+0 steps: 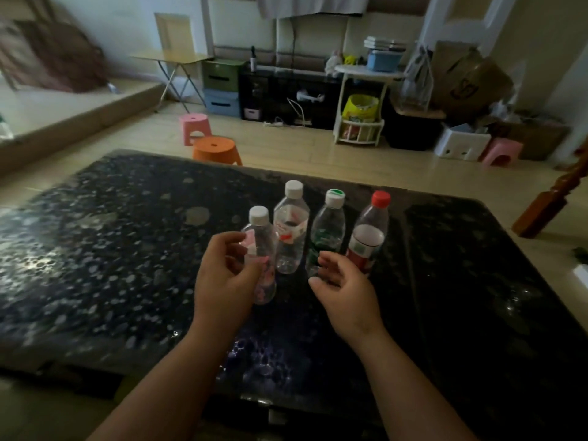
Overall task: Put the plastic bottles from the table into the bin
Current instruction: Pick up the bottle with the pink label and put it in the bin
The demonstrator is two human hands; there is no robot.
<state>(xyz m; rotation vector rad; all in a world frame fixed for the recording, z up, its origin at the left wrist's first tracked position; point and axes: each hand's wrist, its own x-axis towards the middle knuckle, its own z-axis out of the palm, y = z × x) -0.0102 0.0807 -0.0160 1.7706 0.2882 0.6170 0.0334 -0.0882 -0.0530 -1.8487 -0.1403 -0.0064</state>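
Four capped plastic bottles stand at the table's (95, 249) centre; the left hand (227, 278) curls loosely around the pink-labelled bottle (262, 249), the right hand (345, 288) open at the green-labelled bottle's (327, 230) five o'clock; gripping likely comes next, no bin visible.

4 plastic bottles (291, 230) stand on 1 table (111, 249); 2 pink stools (194, 127) and 1 orange stool (216, 151) sit beyond.

Four clear capped plastic bottles (291, 230) stand upright, side by side, on the dark speckled table (111, 249).
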